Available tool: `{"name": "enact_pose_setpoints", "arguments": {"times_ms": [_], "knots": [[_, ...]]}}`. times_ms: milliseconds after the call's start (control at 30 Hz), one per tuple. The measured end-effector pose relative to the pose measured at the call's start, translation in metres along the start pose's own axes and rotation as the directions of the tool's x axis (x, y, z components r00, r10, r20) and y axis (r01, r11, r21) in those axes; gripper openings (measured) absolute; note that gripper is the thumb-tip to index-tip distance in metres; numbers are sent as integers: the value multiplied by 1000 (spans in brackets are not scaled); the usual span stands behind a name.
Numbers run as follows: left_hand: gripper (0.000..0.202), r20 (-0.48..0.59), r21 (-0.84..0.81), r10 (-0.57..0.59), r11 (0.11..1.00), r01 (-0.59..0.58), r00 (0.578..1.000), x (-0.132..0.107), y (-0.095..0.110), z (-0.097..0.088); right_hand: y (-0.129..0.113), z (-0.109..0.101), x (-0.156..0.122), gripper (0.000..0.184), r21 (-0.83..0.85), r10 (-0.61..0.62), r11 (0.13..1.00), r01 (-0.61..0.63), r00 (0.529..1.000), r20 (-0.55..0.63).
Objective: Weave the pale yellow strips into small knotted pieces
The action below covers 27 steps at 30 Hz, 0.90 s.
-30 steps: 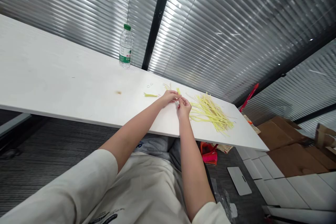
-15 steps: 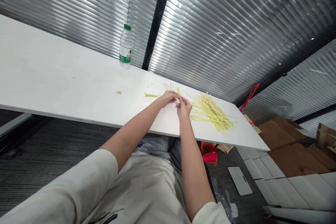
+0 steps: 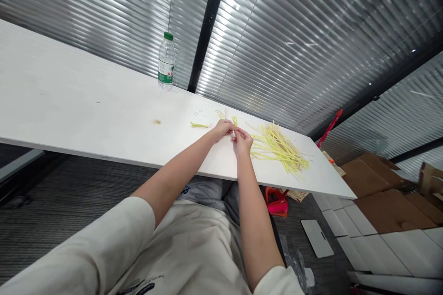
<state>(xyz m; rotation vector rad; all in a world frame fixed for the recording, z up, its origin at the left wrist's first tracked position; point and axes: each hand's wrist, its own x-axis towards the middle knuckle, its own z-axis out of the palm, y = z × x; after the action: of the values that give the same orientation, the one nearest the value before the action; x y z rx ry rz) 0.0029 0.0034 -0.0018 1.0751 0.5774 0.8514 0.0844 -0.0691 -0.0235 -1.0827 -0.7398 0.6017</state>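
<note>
Pinching together over the table [image 3: 86, 101], the left hand [image 3: 224, 127] and the right hand [image 3: 242, 140] meet fingertip to fingertip, each grip clenched on a short yellow strip [image 3: 235, 122] that pokes up between them. What exactly the fingers do to the strip is too small to make out. Both forearms stretch forward from cream sleeves, the wrists close above the table's near edge.

Just to the right of the hands lies the pile of yellow strips [image 3: 278, 150], long and thin, fanned loosely across the white surface and reaching toward the table's right corner. To the left of the hands rests a single bundled strip [image 3: 199, 125], well clear of the pile, and a little beyond it, toward the wall, sit a few small clear rings [image 3: 198, 112]. Another few loose yellow pieces [image 3: 220, 113] lie just behind the hands.

Farther left of the hands, at the table's back edge against the ribbed wall, a water bottle [image 3: 166, 62] with a green cap stands upright. Past the pile, off the table's right end, cardboard boxes [image 3: 380, 193] sit on the floor.
</note>
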Motion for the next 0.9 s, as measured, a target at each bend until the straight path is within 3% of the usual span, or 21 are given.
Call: {"name": "enact_pose_setpoints", "arguments": {"times_ms": [200,400,500,600,900], "knots": [[20,-2,24,-6,1000,6,1000,0,0,2,3,-1,2,30,-9,6,1000,-6,1000,0],[22,28,129,122,984,-125,992,-6,-1,6,5,-2,3,24,-44,-17,999,16,999,-40],[33,-14,88,160,983,-158,987,-8,-1,8,3,-3,2,25,-53,-33,998,31,999,-38],[39,-46,46,123,992,-121,991,-7,-1,8,2,-3,1,27,-42,-27,999,25,999,-40],[26,37,-82,113,991,-109,993,-7,1,10,1,-1,-1,26,-38,-14,999,13,1000,-27]]}}
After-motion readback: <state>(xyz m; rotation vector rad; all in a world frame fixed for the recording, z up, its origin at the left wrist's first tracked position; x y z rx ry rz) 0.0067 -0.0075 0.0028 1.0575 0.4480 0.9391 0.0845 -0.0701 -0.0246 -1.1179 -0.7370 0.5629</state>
